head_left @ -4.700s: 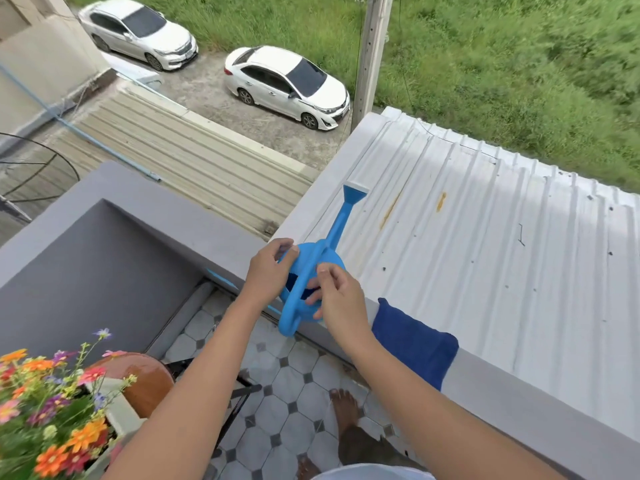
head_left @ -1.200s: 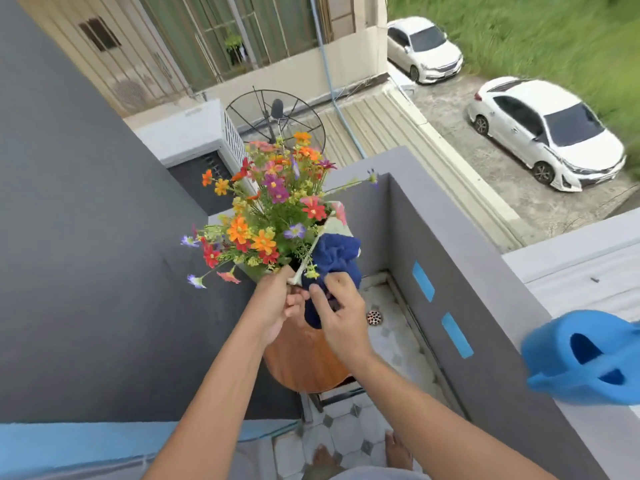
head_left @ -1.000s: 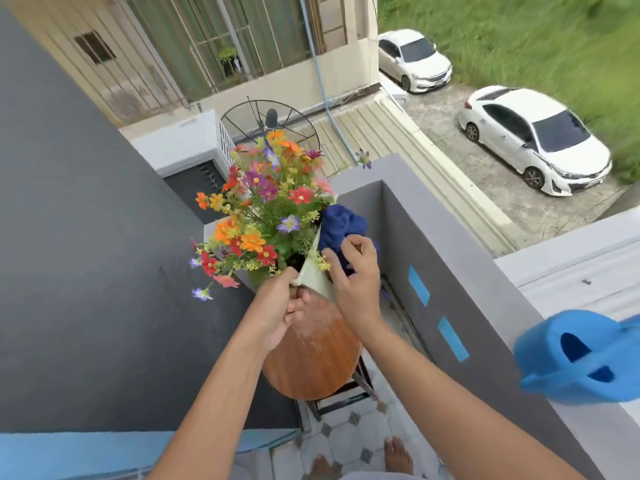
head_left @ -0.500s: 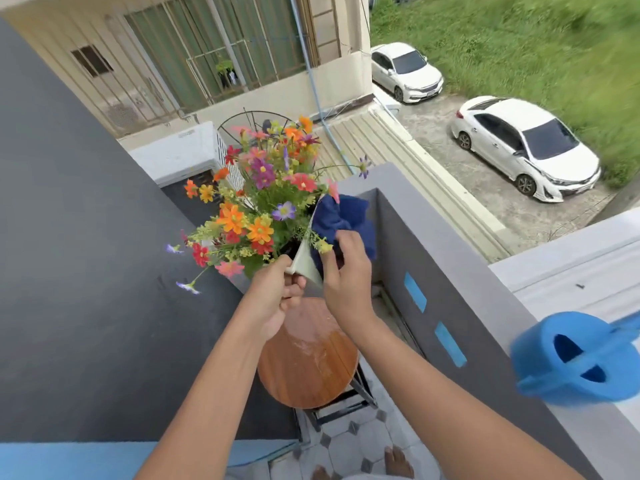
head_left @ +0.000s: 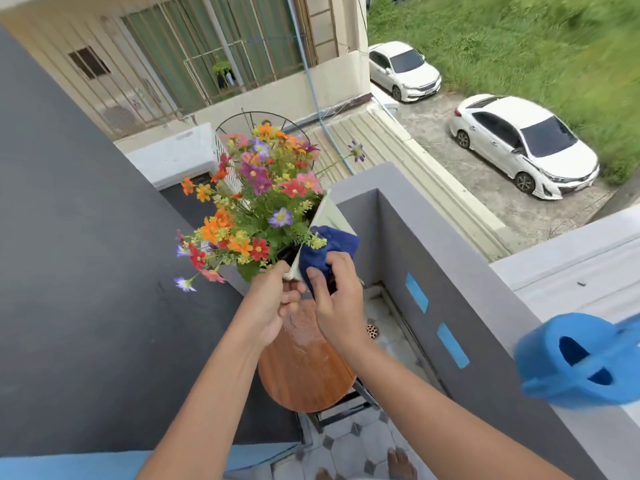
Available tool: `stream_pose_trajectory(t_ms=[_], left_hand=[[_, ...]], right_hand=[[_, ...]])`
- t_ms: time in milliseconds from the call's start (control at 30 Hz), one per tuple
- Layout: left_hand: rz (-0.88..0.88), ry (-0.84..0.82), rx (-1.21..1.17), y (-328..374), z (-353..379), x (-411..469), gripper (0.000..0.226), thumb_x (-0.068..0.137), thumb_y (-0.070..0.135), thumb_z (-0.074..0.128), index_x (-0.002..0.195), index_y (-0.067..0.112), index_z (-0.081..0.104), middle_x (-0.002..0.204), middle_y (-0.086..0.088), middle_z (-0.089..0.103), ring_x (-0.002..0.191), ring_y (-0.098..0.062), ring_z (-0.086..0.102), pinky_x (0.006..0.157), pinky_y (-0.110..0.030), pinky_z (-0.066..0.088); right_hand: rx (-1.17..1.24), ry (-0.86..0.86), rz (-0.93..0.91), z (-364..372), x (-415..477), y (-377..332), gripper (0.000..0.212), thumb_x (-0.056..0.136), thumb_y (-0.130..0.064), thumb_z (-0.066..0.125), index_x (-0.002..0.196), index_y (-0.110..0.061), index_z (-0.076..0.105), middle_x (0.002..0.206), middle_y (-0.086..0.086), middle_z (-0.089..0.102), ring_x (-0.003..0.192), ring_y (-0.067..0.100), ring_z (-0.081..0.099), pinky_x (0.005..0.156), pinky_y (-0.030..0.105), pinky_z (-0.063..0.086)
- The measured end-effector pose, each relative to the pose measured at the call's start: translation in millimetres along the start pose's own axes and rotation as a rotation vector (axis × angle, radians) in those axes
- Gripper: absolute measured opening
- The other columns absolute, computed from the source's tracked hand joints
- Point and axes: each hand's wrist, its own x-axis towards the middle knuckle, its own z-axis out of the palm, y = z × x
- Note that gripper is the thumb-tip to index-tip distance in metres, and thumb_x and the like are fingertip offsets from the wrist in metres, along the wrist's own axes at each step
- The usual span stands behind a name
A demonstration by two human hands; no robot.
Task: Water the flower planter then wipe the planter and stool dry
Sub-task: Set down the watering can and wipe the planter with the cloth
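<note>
Blue cloth (head_left: 329, 249): bunched in the right hand (head_left: 337, 299), pressed flat on the pale side wall of the planter (head_left: 327, 211), so the wiping stage looks under way.
Left hand (head_left: 273, 299): grip closed on the planter's near bottom corner, at about 9 o'clock from the cloth, and I'd say it's there to brace the box against the rubbing.
Right hand grip: fingers curled round the cloth, thumb on top, holding it as a pad and not a loose rag.
Planter position: lifted and tipped, up off the stool (head_left: 304, 372), which sits at 6 o'clock below it; raising it likely exposes the wet sides and base.
Flowers (head_left: 258, 206): leaning off to 10 o'clock, away from the wiping side, clear of the cloth.
Stool top: round wood, with a shiny wet streak near its far edge under the hands, so it looks not yet dried.
Watering can (head_left: 581, 362): parked on the ledge (head_left: 388, 178) at 3 o'clock, well apart from both hands, out of the way now.
Watch point: the planter is held by one corner only, so a hard rub could twist it.
</note>
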Motion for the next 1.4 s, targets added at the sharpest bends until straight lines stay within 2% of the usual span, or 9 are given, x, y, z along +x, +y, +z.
stream_pose_trajectory(t_ms=[200,333,500,600,767,933,1167,1267,1400], left_hand=[[-0.014,-0.049,0.085,3.9,3.0,-12.6,0.017,0.098,0.012,0.039,0.085,0.006,0.05,0.061,-0.006,0.051,0.036,-0.006,0.027,0.033,-0.018,0.019],[-0.009,-0.086,0.042,10.6,-4.1,-21.8,0.016,0.099,0.01,0.04,0.102,0.001,0.052,0.066,-0.008,0.044,0.035,-0.005,0.024,0.029,-0.016,0.018],[0.01,-0.077,0.03,15.1,-7.9,-25.1,0.009,0.099,0.01,0.041,0.105,0.008,0.047,0.061,-0.008,0.048,0.036,-0.005,0.025,0.027,-0.015,0.018],[-0.016,-0.084,0.018,11.7,-4.5,-23.7,0.005,0.098,0.01,0.04,0.099,0.009,0.045,0.06,-0.008,0.05,0.036,-0.004,0.026,0.029,-0.015,0.017],[-0.044,-0.079,-0.077,3.9,10.5,-16.7,0.015,0.102,0.015,0.038,0.095,0.006,0.047,0.064,-0.008,0.049,0.035,-0.004,0.031,0.029,-0.016,0.021],[0.002,-0.037,-0.092,13.0,7.6,-6.9,0.023,0.102,0.014,0.038,0.084,0.005,0.048,0.06,-0.008,0.047,0.033,-0.003,0.03,0.029,-0.015,0.018],[-0.007,-0.033,-0.116,10.0,7.2,-13.9,0.02,0.1,0.012,0.038,0.082,0.008,0.047,0.058,-0.005,0.043,0.032,-0.004,0.024,0.029,-0.015,0.019],[-0.01,-0.053,-0.118,7.4,3.7,-12.4,0.011,0.099,0.012,0.039,0.105,0.007,0.046,0.06,-0.005,0.046,0.034,-0.005,0.027,0.029,-0.017,0.019],[0.017,-0.107,0.014,5.3,3.5,-21.8,0.01,0.099,0.012,0.038,0.1,0.007,0.047,0.063,-0.005,0.047,0.037,-0.006,0.027,0.031,-0.018,0.02]], right_hand=[[-0.064,0.187,0.011,-6.1,65.1,-0.7,0.012,0.099,-0.011,0.055,0.091,-0.001,0.053,0.088,0.003,0.047,0.078,0.018,0.043,0.069,0.025,0.034],[-0.155,0.22,0.115,-17.0,94.4,26.3,0.015,0.101,-0.015,0.055,0.092,-0.002,0.055,0.092,0.001,0.046,0.083,0.015,0.044,0.074,0.025,0.033],[-0.187,0.239,0.065,-30.9,81.0,36.0,0.011,0.1,-0.008,0.053,0.092,-0.002,0.055,0.095,0.005,0.048,0.085,0.013,0.044,0.075,0.008,0.033],[-0.236,0.267,0.027,-31.0,67.7,38.7,0.009,0.098,-0.007,0.056,0.094,0.0,0.056,0.097,0.007,0.049,0.091,0.019,0.045,0.079,0.019,0.034],[-0.171,0.099,-0.141,-14.4,52.9,10.7,0.008,0.094,-0.004,0.054,0.096,0.002,0.058,0.096,0.002,0.05,0.088,0.012,0.044,0.079,0.017,0.034],[-0.058,-0.135,-0.142,-16.8,9.9,2.8,0.001,0.096,-0.003,0.059,0.097,-0.003,0.059,0.093,0.001,0.052,0.082,0.012,0.047,0.076,0.02,0.037],[-0.079,-0.149,-0.074,-18.2,-15.3,11.6,0.008,0.098,-0.016,0.053,0.095,-0.008,0.055,0.09,0.001,0.05,0.08,0.012,0.046,0.073,0.018,0.034],[-0.093,-0.067,-0.054,-18.2,-1.4,13.4,0.009,0.098,-0.018,0.052,0.098,-0.009,0.056,0.093,-0.004,0.051,0.083,0.012,0.048,0.075,0.02,0.037],[-0.064,0.13,-0.015,-26.2,44.7,12.8,0.011,0.098,-0.015,0.054,0.089,-0.008,0.052,0.087,-0.005,0.045,0.08,0.008,0.043,0.072,0.02,0.034]])
